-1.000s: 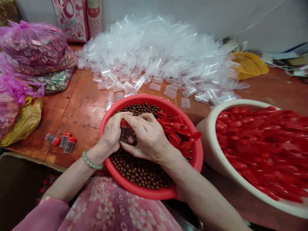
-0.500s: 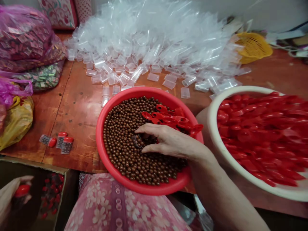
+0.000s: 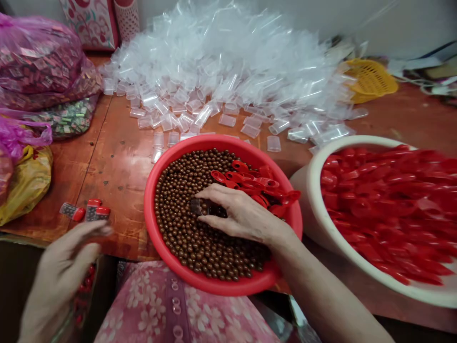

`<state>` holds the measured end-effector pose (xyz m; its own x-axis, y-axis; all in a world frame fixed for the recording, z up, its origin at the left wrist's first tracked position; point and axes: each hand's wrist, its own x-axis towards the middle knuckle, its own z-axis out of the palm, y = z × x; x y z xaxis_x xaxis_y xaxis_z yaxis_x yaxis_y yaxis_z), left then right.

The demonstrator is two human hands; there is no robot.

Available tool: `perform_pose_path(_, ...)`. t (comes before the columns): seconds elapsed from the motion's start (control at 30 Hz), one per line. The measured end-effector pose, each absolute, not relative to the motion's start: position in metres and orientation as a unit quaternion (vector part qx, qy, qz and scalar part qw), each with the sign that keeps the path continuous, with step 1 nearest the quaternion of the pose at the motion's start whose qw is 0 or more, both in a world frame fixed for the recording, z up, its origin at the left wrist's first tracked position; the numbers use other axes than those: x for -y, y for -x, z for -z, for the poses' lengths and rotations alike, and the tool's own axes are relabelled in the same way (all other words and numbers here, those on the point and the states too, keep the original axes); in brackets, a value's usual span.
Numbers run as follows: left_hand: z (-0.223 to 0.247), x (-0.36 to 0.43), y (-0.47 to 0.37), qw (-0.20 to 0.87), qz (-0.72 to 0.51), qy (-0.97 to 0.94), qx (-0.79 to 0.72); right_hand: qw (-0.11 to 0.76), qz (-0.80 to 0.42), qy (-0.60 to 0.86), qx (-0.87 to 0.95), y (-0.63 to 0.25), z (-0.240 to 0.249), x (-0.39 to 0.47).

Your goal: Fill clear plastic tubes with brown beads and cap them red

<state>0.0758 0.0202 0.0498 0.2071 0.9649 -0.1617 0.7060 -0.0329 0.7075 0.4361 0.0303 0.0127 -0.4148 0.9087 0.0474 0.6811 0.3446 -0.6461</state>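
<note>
My right hand [image 3: 239, 209] reaches into a red basin [image 3: 152, 209] of small brown balls [image 3: 185, 238], its thumb and fingers on a small clear cup [image 3: 196, 206] lying among the balls. Red caps [image 3: 250, 178] rest on the balls at the basin's back right. At the lower left, my left hand [image 3: 64, 276] is raised over the edge of a box, fingers apart and nothing in it. Just beyond its fingertips, several filled clear containers with red caps [image 3: 78, 214] lie on the wooden table.
A heap of clear cups [image 3: 228, 66] spans the back. On the right stands a white tub [image 3: 314, 190] of red caps. Plastic bags [image 3: 39, 62] are at the left, a yellow basket [image 3: 371, 78] at back right. Capped containers [image 3: 79, 305] lie in the box below.
My left hand has let go of the red-capped container and moved up and right out of the box. My right hand has shifted slightly left with the clear cup.
</note>
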Motion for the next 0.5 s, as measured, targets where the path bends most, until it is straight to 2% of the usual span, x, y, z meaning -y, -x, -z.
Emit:
perform_pose_path(0.1,-0.048,-0.045,-0.149,0.434,-0.181,-0.763,-0.443,0.212,-0.266,0.506,0.793,-0.432,-0.016,-0.03)
perform_pose_path(0.17,-0.04,-0.058,-0.184,0.454,-0.183,-0.787,-0.376,0.206,-0.263,0.511,0.792,-0.432,-0.019,-0.028)
perform_pose_path(0.37,-0.009,-0.075,-0.224,0.487,-0.118,-0.814,-0.294,0.217,-0.294,0.494,0.789,-0.432,-0.031,-0.025)
perform_pose_path(0.5,-0.004,-0.072,-0.231,0.501,-0.121,-0.812,-0.275,0.215,-0.329,0.48,0.785,-0.424,-0.039,-0.022)
